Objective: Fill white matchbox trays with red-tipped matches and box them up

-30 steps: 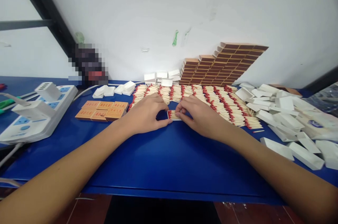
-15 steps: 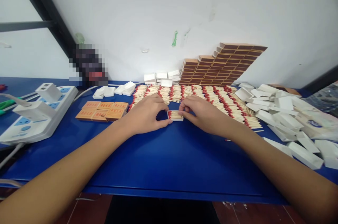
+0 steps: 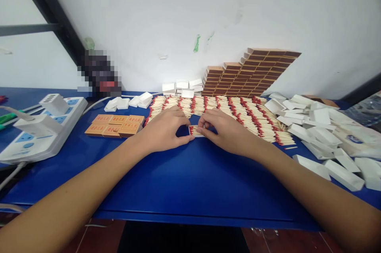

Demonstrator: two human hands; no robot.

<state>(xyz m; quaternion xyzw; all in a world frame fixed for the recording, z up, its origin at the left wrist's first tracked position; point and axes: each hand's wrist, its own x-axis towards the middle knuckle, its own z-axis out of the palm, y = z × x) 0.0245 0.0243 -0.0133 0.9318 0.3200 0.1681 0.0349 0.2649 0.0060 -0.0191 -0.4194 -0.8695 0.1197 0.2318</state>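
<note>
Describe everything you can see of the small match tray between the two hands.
The small tray is a shallow, open-topped, oblong white box, apparently thin card. Matches with pale sticks lie in it, red heads showing at its left end. It appears to sit flat on the blue tabletop, a long side facing the person. The left hand holds its left end between thumb and fingers; the right hand covers its right part, hiding that end.

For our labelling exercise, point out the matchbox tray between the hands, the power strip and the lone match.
Matchbox tray (image 3: pixel 198 136), head view: front wall.
Power strip (image 3: pixel 47 145), head view: white casing.
Lone match (image 3: pixel 291 148), head view: stick.
</note>
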